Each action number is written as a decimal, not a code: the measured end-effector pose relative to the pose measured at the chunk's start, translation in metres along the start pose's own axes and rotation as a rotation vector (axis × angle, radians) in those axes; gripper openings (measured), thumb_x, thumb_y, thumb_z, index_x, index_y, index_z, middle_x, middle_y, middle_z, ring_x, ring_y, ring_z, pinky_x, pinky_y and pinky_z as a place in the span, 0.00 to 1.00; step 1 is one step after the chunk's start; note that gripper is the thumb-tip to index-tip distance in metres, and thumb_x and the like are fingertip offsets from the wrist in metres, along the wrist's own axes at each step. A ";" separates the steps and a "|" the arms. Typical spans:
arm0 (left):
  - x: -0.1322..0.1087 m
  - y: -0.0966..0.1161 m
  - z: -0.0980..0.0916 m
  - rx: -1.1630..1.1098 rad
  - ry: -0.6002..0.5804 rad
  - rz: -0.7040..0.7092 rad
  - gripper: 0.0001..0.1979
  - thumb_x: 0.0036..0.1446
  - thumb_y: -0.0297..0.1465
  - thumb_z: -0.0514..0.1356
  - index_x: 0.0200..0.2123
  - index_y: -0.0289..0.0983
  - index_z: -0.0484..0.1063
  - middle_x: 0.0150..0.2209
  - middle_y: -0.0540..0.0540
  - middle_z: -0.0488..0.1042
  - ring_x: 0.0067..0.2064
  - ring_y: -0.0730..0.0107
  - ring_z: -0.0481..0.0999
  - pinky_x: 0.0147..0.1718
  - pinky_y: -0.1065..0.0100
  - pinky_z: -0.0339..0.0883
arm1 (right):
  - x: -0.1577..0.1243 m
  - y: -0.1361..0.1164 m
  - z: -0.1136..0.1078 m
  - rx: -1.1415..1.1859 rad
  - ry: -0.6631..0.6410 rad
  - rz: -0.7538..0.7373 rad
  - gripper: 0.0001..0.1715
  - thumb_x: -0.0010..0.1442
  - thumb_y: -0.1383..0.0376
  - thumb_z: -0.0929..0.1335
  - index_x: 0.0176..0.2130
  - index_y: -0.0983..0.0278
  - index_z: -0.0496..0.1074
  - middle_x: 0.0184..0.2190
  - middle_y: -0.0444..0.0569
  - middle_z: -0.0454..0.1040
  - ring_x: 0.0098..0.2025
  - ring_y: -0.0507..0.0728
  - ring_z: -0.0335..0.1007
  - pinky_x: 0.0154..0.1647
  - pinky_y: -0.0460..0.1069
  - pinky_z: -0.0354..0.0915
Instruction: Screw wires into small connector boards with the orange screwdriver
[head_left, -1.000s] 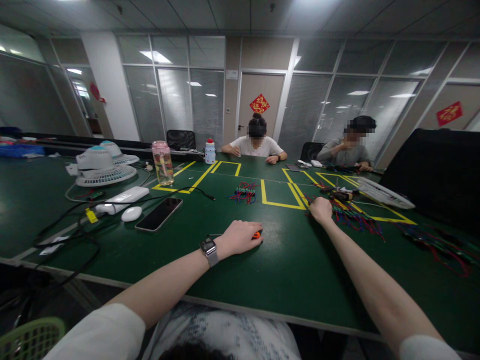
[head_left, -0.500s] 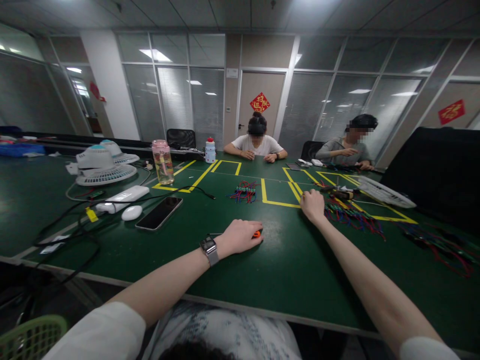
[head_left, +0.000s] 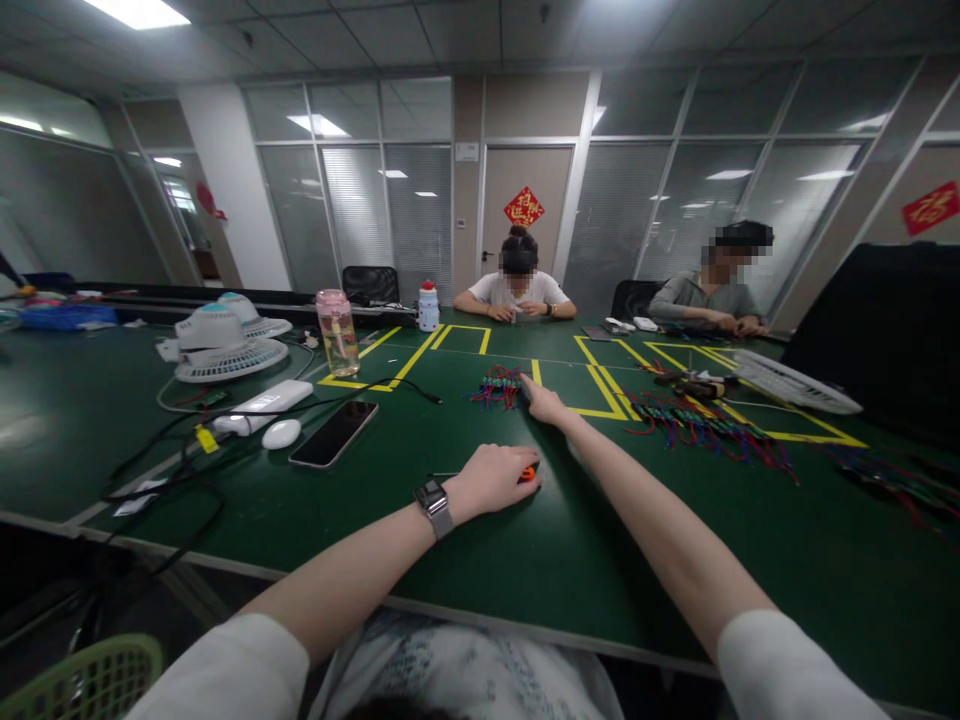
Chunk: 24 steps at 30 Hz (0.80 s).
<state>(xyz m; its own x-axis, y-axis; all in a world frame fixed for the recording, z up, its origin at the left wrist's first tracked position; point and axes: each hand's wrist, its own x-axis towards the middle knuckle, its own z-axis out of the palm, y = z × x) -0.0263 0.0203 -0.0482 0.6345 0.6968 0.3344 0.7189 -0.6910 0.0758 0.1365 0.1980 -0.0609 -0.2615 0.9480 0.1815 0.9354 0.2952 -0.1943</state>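
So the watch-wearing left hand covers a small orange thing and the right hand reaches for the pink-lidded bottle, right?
Not quite: the head view shows the right hand reaching for the small bundle of red, green and blue wires. The left hand does cover the small orange thing.

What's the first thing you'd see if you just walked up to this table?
The bright yellow tape boxes on the green table, and the tangle of red, blue and green wires on its right side. In the middle, the right hand stretches out, open, to a small wire bundle, while the left hand, nearer, lies curled over an orange thing.
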 end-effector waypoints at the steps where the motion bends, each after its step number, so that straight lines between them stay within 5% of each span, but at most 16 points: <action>1: 0.000 0.000 0.000 -0.004 0.001 -0.003 0.16 0.61 0.39 0.54 0.49 0.41 0.71 0.48 0.45 0.77 0.45 0.61 0.78 0.43 0.66 0.70 | 0.002 -0.001 -0.001 -0.007 -0.018 -0.003 0.49 0.53 0.77 0.63 0.68 0.60 0.42 0.62 0.57 0.61 0.60 0.65 0.62 0.57 0.58 0.60; 9: 0.000 -0.001 0.001 -0.023 0.007 0.000 0.16 0.60 0.40 0.54 0.48 0.41 0.72 0.46 0.44 0.77 0.44 0.60 0.79 0.41 0.65 0.70 | -0.001 0.002 -0.008 -0.094 -0.096 -0.047 0.49 0.53 0.77 0.63 0.68 0.64 0.41 0.58 0.61 0.66 0.55 0.66 0.68 0.52 0.56 0.64; 17: 0.000 0.000 0.001 -0.010 0.006 -0.006 0.16 0.61 0.39 0.53 0.48 0.41 0.72 0.47 0.44 0.77 0.45 0.61 0.78 0.41 0.66 0.70 | -0.024 0.019 -0.018 -0.167 0.007 -0.165 0.38 0.56 0.79 0.60 0.64 0.67 0.54 0.60 0.59 0.65 0.56 0.62 0.65 0.54 0.53 0.61; 24: 0.000 0.001 -0.004 -0.054 -0.017 -0.009 0.15 0.60 0.40 0.55 0.46 0.42 0.74 0.45 0.44 0.78 0.43 0.62 0.78 0.40 0.67 0.69 | -0.061 0.031 -0.029 -0.182 0.078 -0.266 0.25 0.59 0.80 0.57 0.52 0.73 0.70 0.47 0.62 0.71 0.51 0.61 0.65 0.54 0.52 0.59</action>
<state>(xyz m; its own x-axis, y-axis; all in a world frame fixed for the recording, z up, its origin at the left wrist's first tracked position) -0.0265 0.0188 -0.0448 0.6332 0.7060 0.3172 0.7085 -0.6937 0.1296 0.1887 0.1464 -0.0500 -0.4903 0.8263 0.2770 0.8656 0.4989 0.0438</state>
